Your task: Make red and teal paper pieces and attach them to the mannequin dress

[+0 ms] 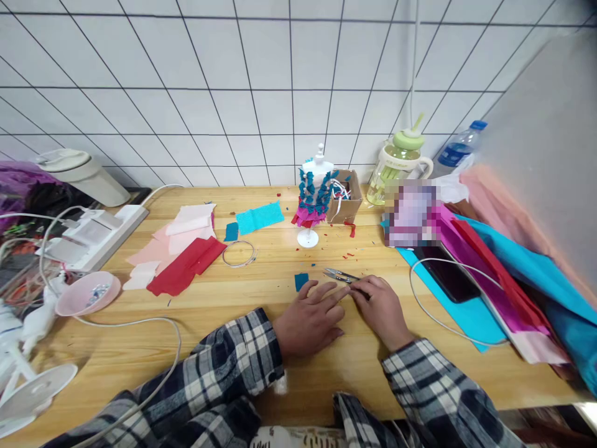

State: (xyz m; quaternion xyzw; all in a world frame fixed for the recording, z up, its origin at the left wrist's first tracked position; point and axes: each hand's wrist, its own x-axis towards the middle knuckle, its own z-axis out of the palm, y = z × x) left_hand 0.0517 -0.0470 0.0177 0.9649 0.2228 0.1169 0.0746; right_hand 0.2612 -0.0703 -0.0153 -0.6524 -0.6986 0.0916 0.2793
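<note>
My left hand [311, 320] lies over the wooden table with its fingers spread, its fingertips beside a small dark-teal paper square [301, 282]. My right hand [380, 311] has its fingers drawn together in a pinch close to my left index fingertip; whatever they hold, if anything, is too small to make out. Thread snips [339, 275] lie just beyond both hands, their handle end beside my right fingers. Behind them stands a small white dress form [319, 167] on a round base, dressed in ruffled teal paper with a magenta and red skirt.
A cardboard box [351, 205] of scraps stands beside the dress form. Crepe paper pieces, including a red one [186, 267], and a wire ring [239, 254] lie left. A pink bowl [88, 294] and power strip [109, 236] are farther left. A phone [448, 274] and drink bottle [398, 158] are right.
</note>
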